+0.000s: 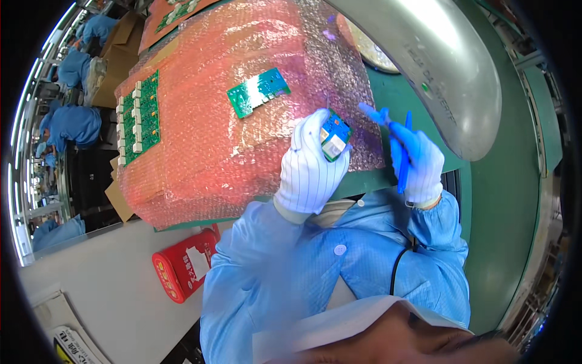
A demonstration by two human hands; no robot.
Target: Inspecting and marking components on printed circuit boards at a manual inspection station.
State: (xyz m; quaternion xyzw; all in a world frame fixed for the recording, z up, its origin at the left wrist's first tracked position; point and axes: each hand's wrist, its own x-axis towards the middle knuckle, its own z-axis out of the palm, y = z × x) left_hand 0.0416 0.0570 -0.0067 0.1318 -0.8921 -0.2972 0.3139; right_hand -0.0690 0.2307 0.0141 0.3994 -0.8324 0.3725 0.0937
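Note:
My left hand (310, 162), in a white striped glove, is closed around the edges of a small circuit board (335, 134) with white and orange parts on its face. To its right, my gloved right hand (419, 159) grips a slim blue hand tool (404, 164); its exact kind is hard to make out. Blue light tints the fingers there, and the tool stays apart from the small board. Beyond my left hand, a green circuit board (259, 92) with a notched edge lies on bubble wrap (206, 139) over a reddish surface.
A green panel (145, 115) with white connectors lies at the wrap's left edge. A large grey lamp head (445, 73) hangs over the right side, partly covering a round dish (376, 53). Below left stands a red tin (185, 265). People in blue work farther left.

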